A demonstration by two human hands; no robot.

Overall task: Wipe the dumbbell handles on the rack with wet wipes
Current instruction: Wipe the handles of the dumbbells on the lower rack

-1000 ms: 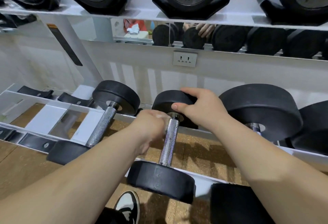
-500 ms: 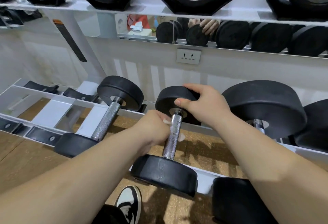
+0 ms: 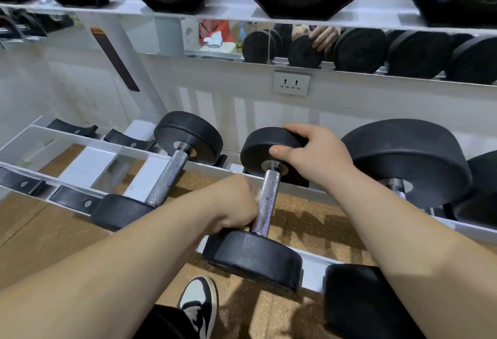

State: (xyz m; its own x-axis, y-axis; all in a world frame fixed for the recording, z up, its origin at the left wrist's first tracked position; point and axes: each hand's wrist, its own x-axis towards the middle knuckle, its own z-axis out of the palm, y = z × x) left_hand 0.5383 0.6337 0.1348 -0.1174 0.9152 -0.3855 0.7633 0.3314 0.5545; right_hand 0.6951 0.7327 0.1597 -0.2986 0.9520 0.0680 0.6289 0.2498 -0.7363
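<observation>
Dumbbell (image 3: pixel 252 255) lies on the lower tier of a white rack (image 3: pixel 83 166), its near end toward the camera and its far end by the wall. The person's left hand (image 3: pixel 236 204) is wrapped around the lower part of the knurled metal handle (image 3: pixel 269 188), just above the near black weight. A sliver of white shows between that hand and the bar, too blurred to identify. The right hand (image 3: pixel 314 155) grips the dumbbell's far weight (image 3: pixel 255 147), fingers curled over its top edge and thumb pressed on its inner face. Both forearms reach in from the bottom of the view.

To the left, a second dumbbell (image 3: pixel 188 137) of similar size sits in the next slot, its handle bare, with vacant black cradles (image 3: pixel 72 130) beyond it. To the right, a larger dumbbell (image 3: pixel 403 158) rests just beside the right wrist.

Above, an upper shelf (image 3: pixel 215 13) carries more black weights in black cradles. A mirror strip (image 3: pixel 193 34) under that shelf reflects a row of weights and a hand. A wall socket (image 3: pixel 291 83) is set into the white panel below it. A black-and-white shoe (image 3: pixel 199 303) stands on the brown floor (image 3: pixel 35 231) beneath the left forearm.
</observation>
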